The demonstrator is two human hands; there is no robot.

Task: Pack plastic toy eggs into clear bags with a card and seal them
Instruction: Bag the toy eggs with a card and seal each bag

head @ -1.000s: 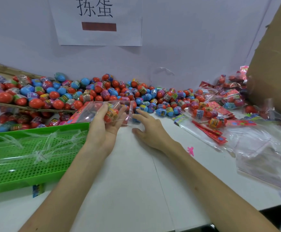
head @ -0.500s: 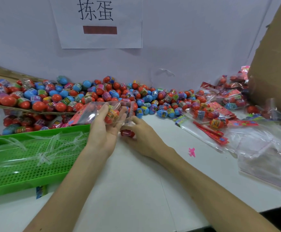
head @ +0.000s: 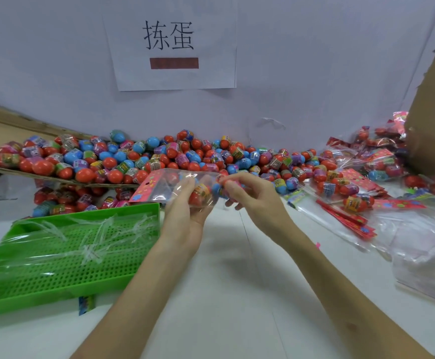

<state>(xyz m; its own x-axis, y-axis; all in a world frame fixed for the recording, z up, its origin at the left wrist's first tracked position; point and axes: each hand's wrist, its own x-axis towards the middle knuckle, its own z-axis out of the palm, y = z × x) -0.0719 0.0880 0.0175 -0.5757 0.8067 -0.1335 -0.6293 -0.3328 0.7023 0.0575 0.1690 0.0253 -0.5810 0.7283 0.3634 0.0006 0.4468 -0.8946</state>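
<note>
A clear bag (head: 177, 186) is held above the counter (head: 237, 294), in front of the egg pile (head: 185, 156), and lies sideways between the two hands. The left hand (head: 185, 216) is placed beneath and around the bag's middle, with the thumb and fingers curled over the plastic so that it is gripped from below. Several eggs can be seen inside the bag against the left palm, and a red card (head: 146, 187) fills the bag's left end, which juts out past the left hand over the far corner of the green tray (head: 68, 255). The right hand (head: 252, 200) is set at the bag's right end, touching it, with its fingers bent. A red egg (head: 224, 179) is pinched at the fingertips there, largely hidden by them. Whether that egg is already inside the plastic cannot be told. Packed bags (head: 366, 161), loose red cards (head: 345, 218) and empty bags (head: 418, 242) are spread to the right.
</note>
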